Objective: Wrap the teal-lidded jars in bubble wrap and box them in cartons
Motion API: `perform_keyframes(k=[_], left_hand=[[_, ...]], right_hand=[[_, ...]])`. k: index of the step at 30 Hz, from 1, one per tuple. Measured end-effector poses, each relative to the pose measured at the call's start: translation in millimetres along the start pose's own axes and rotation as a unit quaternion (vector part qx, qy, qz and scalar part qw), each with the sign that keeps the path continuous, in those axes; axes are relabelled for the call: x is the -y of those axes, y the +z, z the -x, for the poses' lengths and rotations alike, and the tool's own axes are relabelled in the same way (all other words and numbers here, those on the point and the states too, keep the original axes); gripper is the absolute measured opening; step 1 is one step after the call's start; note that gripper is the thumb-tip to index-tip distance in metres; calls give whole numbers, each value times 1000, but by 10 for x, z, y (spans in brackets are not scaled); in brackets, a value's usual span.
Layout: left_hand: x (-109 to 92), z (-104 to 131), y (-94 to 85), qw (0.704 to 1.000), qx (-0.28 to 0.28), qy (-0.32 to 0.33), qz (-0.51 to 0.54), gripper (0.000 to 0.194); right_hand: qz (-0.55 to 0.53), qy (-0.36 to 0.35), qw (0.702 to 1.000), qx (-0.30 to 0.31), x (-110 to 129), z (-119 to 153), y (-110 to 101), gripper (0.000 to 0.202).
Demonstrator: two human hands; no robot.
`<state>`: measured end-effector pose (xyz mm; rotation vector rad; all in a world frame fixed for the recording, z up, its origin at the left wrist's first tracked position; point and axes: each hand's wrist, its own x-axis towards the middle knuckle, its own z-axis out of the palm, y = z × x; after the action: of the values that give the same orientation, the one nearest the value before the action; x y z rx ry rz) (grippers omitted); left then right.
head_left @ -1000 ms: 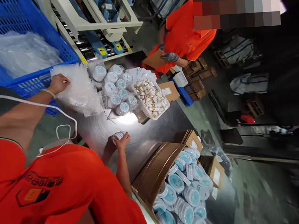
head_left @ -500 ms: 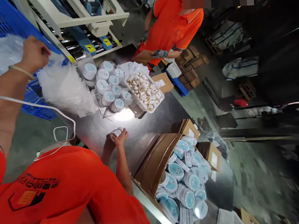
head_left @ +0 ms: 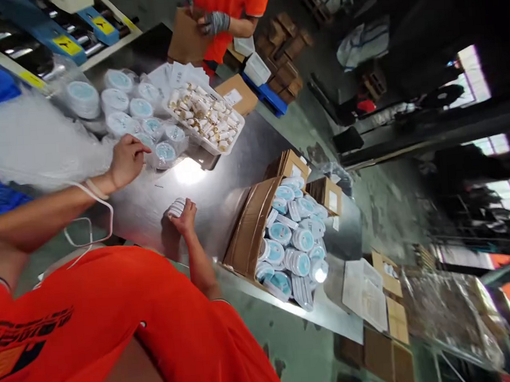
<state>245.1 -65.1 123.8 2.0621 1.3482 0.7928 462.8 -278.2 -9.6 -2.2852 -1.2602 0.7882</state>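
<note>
My right hand (head_left: 186,216) is closed around a short stack of round white discs (head_left: 177,206) resting on the metal table (head_left: 220,181). To the left, my left hand (head_left: 127,158) hovers with curled fingers pinched together, beside bagged stacks of blue-labelled discs (head_left: 141,108); what is between its fingers, if anything, I cannot make out. A heap of clear plastic bags (head_left: 40,138) lies behind the left wrist. An open cardboard box (head_left: 244,229) at the right holds many loose discs (head_left: 302,239) with blue labels.
A white basket (head_left: 237,135) of small white-and-gold pieces stands at the table's far side, near paper sheets (head_left: 179,74). A roller conveyor (head_left: 55,36) is at upper left. Across the table, a gloved co-worker's hand (head_left: 217,23) holds cardboard. A white cable (head_left: 109,214) crosses my left forearm.
My left hand has moved from above the plastic bags rightward to the bagged stacks. My right hand stays closed on the disc stack. The view has swung right.
</note>
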Motion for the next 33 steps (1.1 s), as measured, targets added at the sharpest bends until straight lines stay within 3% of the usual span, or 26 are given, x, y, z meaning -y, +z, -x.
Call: perform_keyframes(k=[2,4,6,8,13,15,17,19,21,24,27,30,33], left_hand=[[-10,171,417,998,65,-9,-4,38],[18,338,723,987,157,-13,-10,45],[41,464,924,973,232,-7,-9,51],[42,506,1046,964,264,11,-6,56],[6,296,1225,951,300,72,-15,68],[-3,240,1311,940,329,85,-17,62],[-20,257,1412,929,357,97,-18,52],[-55,322,1510,921,374,108,-17,49],[-106,388,1583,915,384,119,-17,53],[-186,440,1614,905,403,133,-35,59],[-222,456,1567,898,413,121,-92,51],[-204,494,1520,901,403,95,-130,38],[-178,574,1551,899,409,81,-133,31]], right_hand=[[-29,34,998,-51,-63,84,-16,108],[-54,62,993,-83,-143,154,-61,111],[-78,92,989,-87,-225,202,-120,112],[-100,122,984,-80,-298,226,-185,112],[-192,152,967,-62,-448,266,-471,111],[-239,92,967,-5,-498,287,-644,113],[-255,-8,962,92,-515,284,-784,118],[-212,-99,957,174,-481,238,-833,122],[-129,-133,961,203,-405,148,-782,125],[3,-93,976,195,-291,0,-615,126],[77,-34,982,167,-276,-75,-507,112],[82,33,989,121,-391,-76,-559,92],[-6,59,991,122,-610,-35,-758,93]])
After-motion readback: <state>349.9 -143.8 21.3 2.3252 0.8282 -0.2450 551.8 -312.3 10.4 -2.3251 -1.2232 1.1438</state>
